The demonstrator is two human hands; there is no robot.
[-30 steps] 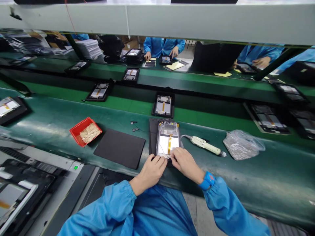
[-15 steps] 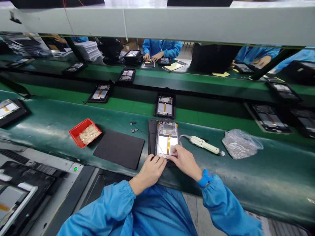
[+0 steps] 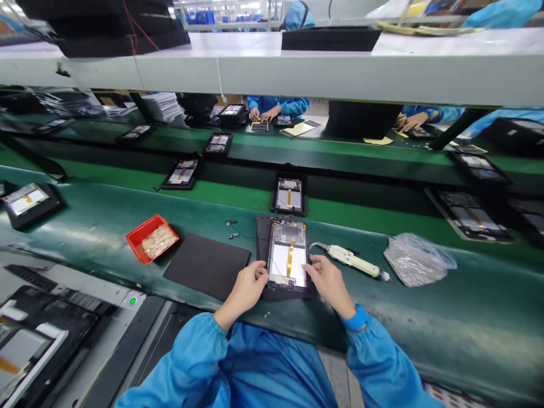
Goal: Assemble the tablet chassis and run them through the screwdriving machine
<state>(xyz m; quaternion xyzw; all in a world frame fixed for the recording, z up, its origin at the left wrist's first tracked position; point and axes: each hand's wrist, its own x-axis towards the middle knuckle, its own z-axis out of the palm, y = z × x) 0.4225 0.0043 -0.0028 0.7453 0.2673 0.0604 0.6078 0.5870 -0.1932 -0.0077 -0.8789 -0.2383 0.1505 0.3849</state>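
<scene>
An opened tablet (image 3: 288,255) with a white inner panel and an orange ribbon strip lies in a black holder on the green bench right before me. My left hand (image 3: 246,286) grips the tablet's lower left edge with curled fingers. Against the lower right edge rests my right hand (image 3: 329,280), fingers bent along the side. A blue wrist strap (image 3: 356,319) sits on my right wrist.
A black mat (image 3: 207,265) and a red tray of small tan pieces (image 3: 152,238) lie to the left. A white hand tool (image 3: 352,259) and a clear plastic bag (image 3: 416,259) lie to the right. More opened tablets (image 3: 289,195) ride the belt beyond; people in blue work opposite.
Both hands have moved off the tablet's lower face and apart to its left and right edges. The camera has tilted upward, showing more of the shelf above.
</scene>
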